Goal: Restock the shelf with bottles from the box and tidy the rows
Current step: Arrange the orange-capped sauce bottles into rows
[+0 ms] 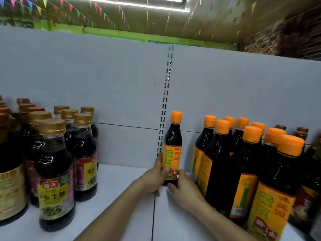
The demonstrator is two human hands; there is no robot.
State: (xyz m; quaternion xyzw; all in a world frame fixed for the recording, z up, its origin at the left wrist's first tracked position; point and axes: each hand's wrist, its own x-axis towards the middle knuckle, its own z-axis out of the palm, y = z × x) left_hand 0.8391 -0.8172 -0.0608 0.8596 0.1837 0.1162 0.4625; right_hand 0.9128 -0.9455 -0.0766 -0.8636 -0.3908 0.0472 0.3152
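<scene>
Grips bottle (172,153) low on its label with left hand (153,178), thumb across label front, fingers round the far left side. Cups the base with right hand (184,186), fingers curled round the near side. Both closed tight on it, nothing else held. Holds it upright mid-scene, far back on shelf (112,206), just in front of slotted upright (165,105). Base hidden by hands, so cannot tell if resting or lifted.

Below: white shelf, seam running near to far under the hands. Behind: grey back panel (86,80). Above: tan ceiling (217,23), light strip (132,4), strings of coloured pennants (69,7).

Right, with shelf showing between: cluster of orange-cap bottles (251,162) with the same label, nearest one large and blurred at frame edge. Brown-cap bottles (301,131) behind them, far right. Left: gold-cap bottles (53,171) of dark sauce with yellow-green labels. Two forearms reaching in from near edge.

Held one: slim, dark brown liquid, orange cap, orange-yellow label with green and red Chinese characters, left edge smeared by blur.
</scene>
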